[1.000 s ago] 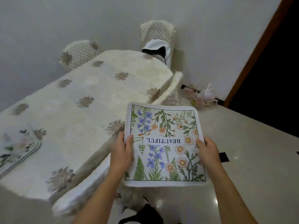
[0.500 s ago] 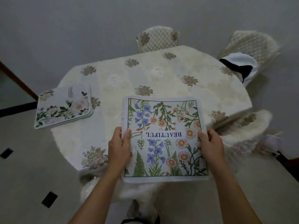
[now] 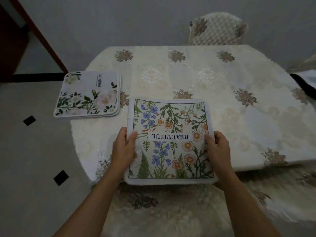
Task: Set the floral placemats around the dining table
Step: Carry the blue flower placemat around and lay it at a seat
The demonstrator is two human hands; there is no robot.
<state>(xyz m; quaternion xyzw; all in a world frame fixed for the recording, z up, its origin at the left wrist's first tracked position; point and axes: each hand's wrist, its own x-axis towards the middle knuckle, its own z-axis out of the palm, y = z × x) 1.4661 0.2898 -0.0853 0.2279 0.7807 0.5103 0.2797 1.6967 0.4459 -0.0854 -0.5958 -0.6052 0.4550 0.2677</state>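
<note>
I hold a square floral placemat (image 3: 171, 134) printed with blue and orange flowers and the word BEAUTIFUL, upside down to me, over the near edge of the dining table (image 3: 213, 86). My left hand (image 3: 124, 147) grips its left edge, thumb on top. My right hand (image 3: 217, 147) grips its right edge the same way. A small stack of placemats (image 3: 89, 94) with white roses and green leaves lies on the table's left end, partly overhanging the edge.
A cream embroidered cloth covers the table. One padded chair (image 3: 217, 29) stands at the far side, another chair's cover (image 3: 153, 211) lies below my arms, and a black-and-white item (image 3: 306, 82) sits at the right edge. Tiled floor (image 3: 34, 151) and a doorway are on the left.
My view has swung round so the table now lies square in front of me. The placemat in both hands has come over the table's near edge and looks closer to the cloth.
</note>
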